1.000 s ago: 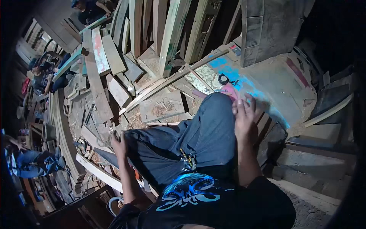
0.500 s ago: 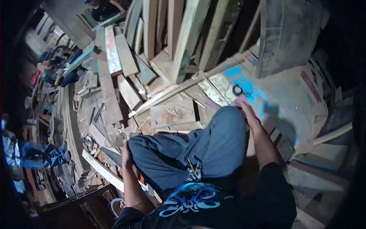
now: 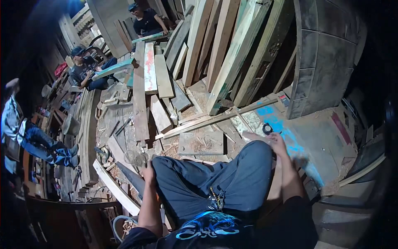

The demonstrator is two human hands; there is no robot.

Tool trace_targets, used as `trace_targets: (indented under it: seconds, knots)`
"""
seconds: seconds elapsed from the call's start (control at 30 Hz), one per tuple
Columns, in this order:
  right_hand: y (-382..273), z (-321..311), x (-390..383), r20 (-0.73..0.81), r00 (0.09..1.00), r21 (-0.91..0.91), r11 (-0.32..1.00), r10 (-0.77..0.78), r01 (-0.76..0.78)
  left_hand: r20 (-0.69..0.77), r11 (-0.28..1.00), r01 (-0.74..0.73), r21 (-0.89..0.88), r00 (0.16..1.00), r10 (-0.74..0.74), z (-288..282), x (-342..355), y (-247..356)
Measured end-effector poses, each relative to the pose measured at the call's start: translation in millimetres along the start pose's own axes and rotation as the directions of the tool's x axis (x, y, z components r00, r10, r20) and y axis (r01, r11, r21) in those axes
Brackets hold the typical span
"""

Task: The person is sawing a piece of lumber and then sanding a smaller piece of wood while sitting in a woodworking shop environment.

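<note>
My left hand (image 3: 147, 172) is at the outer side of my bent left knee, beside a small translucent item (image 3: 136, 157); its fingers are partly hidden. My right hand (image 3: 277, 142) is just past my right knee (image 3: 257, 152), fingers curled at a dull pinkish piece (image 3: 253, 135); what exactly they grip is unclear. A black round item (image 3: 268, 128) lies just beyond that hand, on boards with blue paint.
Loose planks (image 3: 191, 133) and shavings surround my legs. Thick timbers (image 3: 226, 58) lean upright ahead, beside a large grey panel (image 3: 321, 62). Two seated people (image 3: 87, 70) (image 3: 145, 23) are at upper left with boards; another person (image 3: 37, 139) is at far left.
My right hand has moved forward from beside my knee to the pinkish piece. My left hand stays by the left knee. The view has tilted up, showing more of the people and timbers.
</note>
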State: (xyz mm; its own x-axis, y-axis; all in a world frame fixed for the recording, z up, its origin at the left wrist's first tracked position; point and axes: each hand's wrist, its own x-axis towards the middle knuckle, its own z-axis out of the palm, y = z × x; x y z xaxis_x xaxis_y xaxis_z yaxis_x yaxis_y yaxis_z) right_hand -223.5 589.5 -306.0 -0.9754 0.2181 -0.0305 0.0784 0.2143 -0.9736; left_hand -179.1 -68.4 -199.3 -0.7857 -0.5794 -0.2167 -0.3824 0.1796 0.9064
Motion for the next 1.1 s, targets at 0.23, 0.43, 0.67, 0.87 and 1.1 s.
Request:
trace_targets:
  seconds: [0.23,0.43,0.67,0.87,1.1]
  knots:
    - [-210,-21,-94,-0.236,0.913,-0.057,0.942,-0.334,0.33,0.126,0.772,-0.63,-0.079,0.762,0.635,45,-135,111]
    - [-288,99,-208,0.036,0.888,-0.383,0.814,-0.459,0.437,0.651,0.736,-0.472,-0.485,0.367,0.664,114,-244,167]
    - [-242,133,-259,0.044,0.916,-0.305,0.868,-0.399,0.392,0.778,0.776,-0.522,-0.355,0.295,0.554,118,-254,143]
    - [-249,105,-273,0.16,0.876,-0.412,0.775,-0.455,0.478,0.794,0.831,-0.402,-0.384,0.315,0.52,131,-254,130]
    - [-246,87,-263,0.072,0.934,-0.587,0.742,-0.35,0.323,0.805,0.915,-0.319,-0.246,0.458,0.376,125,-177,100]
